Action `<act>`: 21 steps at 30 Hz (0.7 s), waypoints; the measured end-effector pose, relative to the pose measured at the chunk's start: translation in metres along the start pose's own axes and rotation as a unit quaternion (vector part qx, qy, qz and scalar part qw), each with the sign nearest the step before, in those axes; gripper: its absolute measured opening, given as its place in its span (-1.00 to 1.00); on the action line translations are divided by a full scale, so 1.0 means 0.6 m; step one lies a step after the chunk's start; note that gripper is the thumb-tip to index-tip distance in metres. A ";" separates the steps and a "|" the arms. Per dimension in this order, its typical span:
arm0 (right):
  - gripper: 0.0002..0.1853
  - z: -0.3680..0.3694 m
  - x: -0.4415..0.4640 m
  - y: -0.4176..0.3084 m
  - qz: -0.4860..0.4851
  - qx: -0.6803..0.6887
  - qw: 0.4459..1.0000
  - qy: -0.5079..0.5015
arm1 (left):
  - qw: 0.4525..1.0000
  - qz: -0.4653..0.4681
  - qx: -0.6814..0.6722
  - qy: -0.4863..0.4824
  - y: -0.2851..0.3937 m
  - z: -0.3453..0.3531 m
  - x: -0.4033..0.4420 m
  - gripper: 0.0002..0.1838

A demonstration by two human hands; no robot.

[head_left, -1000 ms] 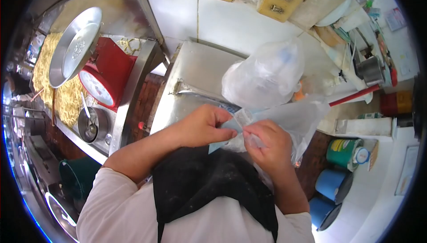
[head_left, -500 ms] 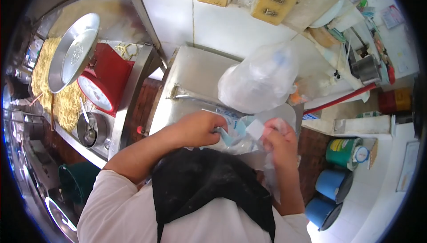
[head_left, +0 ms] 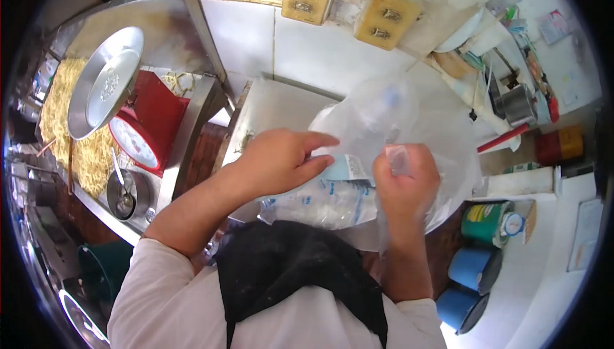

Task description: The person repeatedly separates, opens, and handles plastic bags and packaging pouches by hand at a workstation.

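Note:
My left hand [head_left: 284, 160] hovers over the metal worktop with thumb and forefinger apart and nothing visible between them. Just past its thumb tip lies a light blue sheet with a white label [head_left: 348, 167]. My right hand [head_left: 407, 176] is closed in a fist around thin clear plastic [head_left: 398, 159], which pokes out above the fingers. Below and between the hands rests a clear plastic packet with blue print [head_left: 326, 203]. Behind them a large translucent plastic bag [head_left: 364, 116] spreads out to the right, past my right hand.
Left stands a red scale [head_left: 150, 116] with a metal pan [head_left: 105, 84], beside a heap of yellow noodles [head_left: 54, 119] and a pot with a spoon [head_left: 128, 195]. Wall switches [head_left: 387, 13] are ahead. Blue buckets [head_left: 470, 269] and a green tin [head_left: 486, 221] stand right.
My left hand has let go of the light blue sheet and its fingers have parted. My right hand has risen slightly and turned into a fist. The large bag has spread out to the right.

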State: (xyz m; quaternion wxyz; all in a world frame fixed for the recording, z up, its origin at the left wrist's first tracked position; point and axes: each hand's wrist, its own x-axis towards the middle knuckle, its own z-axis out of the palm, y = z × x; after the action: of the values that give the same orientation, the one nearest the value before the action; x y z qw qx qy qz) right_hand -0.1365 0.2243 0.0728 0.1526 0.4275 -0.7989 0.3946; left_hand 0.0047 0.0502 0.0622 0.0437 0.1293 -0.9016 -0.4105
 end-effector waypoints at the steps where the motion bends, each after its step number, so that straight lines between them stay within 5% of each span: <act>1: -0.87 0.005 0.001 0.000 0.006 -0.001 1.000 -0.007 | 1.000 -0.004 -0.002 0.031 0.000 0.000 0.004 -0.52; 6: -0.84 0.026 -0.001 0.009 0.008 0.009 1.000 -0.003 | 0.973 0.078 -0.133 0.173 -0.057 0.009 0.078 -0.27; 12: -0.70 0.016 -0.010 0.003 0.028 -0.020 0.996 -0.082 | 0.996 0.043 -0.075 0.026 0.004 -0.039 0.130 0.04; 17: -0.77 0.014 -0.030 0.031 -0.001 0.051 0.991 -0.123 | 0.994 0.052 0.007 0.093 0.020 -0.016 0.142 0.03; 21: -0.66 0.002 -0.025 0.068 0.126 0.165 0.978 0.002 | 0.991 0.067 0.053 0.103 0.018 -0.007 0.143 -0.04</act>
State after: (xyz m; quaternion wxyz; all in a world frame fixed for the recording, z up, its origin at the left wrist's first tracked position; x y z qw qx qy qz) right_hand -0.1605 0.2450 0.0433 0.0310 0.3419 -0.7697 0.5383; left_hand -0.0793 0.0310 0.0708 0.1568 0.1120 -0.9194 -0.3428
